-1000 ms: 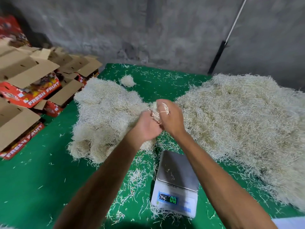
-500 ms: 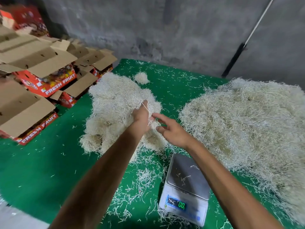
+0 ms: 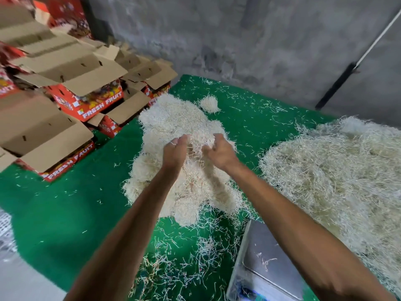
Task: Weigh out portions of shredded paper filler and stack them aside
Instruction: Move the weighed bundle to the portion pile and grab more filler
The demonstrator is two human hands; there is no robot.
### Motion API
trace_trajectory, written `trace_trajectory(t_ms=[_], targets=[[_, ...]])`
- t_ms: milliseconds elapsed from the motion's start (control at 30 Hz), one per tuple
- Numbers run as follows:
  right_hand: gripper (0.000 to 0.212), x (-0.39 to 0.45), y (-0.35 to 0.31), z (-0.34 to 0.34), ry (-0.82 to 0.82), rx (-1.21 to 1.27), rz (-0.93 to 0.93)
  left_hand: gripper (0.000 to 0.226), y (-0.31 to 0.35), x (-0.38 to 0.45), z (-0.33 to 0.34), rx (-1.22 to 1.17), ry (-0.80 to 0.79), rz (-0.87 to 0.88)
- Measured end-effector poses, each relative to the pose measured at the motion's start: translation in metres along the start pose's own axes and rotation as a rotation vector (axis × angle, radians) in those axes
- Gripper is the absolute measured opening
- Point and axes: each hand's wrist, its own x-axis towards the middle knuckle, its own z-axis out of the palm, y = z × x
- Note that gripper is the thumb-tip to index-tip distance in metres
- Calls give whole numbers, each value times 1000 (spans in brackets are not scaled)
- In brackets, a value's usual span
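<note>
The pale heap of stacked filler portions (image 3: 173, 124) lies mid-left on the green mat (image 3: 65, 205). Both of my hands hover over its middle, palms facing each other. My left hand (image 3: 175, 153) and my right hand (image 3: 219, 151) have loosely curled fingers, with only stray strands hanging between them. The big loose pile of shredded paper (image 3: 338, 183) spreads on the right. The digital scale (image 3: 267, 259) sits at the lower right under my right forearm, with just a few strands on its metal plate.
Open red "FRESH FRUIT" cardboard boxes (image 3: 86, 103) are stacked along the left. A small separate tuft (image 3: 209, 104) lies behind the heap. Loose shreds litter the mat near the scale. A grey wall with a leaning black-and-white pole (image 3: 338, 83) closes the back.
Both hands carried a small tuft left from above the scale to the stacked heap. The right hand has joined the left over the heap, and my view has swung left.
</note>
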Motion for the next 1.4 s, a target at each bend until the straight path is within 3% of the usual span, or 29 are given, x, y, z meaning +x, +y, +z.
trace_trajectory(t_ms=[133, 267, 333, 467, 867, 1000, 1100, 1300, 1400], targets=[[95, 40, -43, -12, 48, 204, -89, 24, -9, 24, -31, 72, 95, 48], [80, 29, -31, -12, 73, 174, -73, 26, -19, 24, -34, 95, 61, 3], [70, 11, -9, -13, 112, 133, -25, 15, -21, 13, -24, 69, -15, -15], [55, -28, 43, -27, 82, 177, 102, 27, -18, -14, 17, 73, -187, 6], [49, -127, 184, -130, 349, 238, 257, 46, -12, -103, 186, 129, -720, 97], [50, -128, 226, -153, 414, 207, 273, 52, -18, -114, 235, 133, -786, 34], [54, -109, 253, -166, 386, 102, 274, 59, -27, -105, 271, 150, -781, -19], [51, -47, 302, -154, 257, -259, 143, 58, -51, -69, 324, 204, -602, -146], [58, -9, 329, -134, 231, -626, 74, 57, -64, -44, 339, 181, -558, -242]])
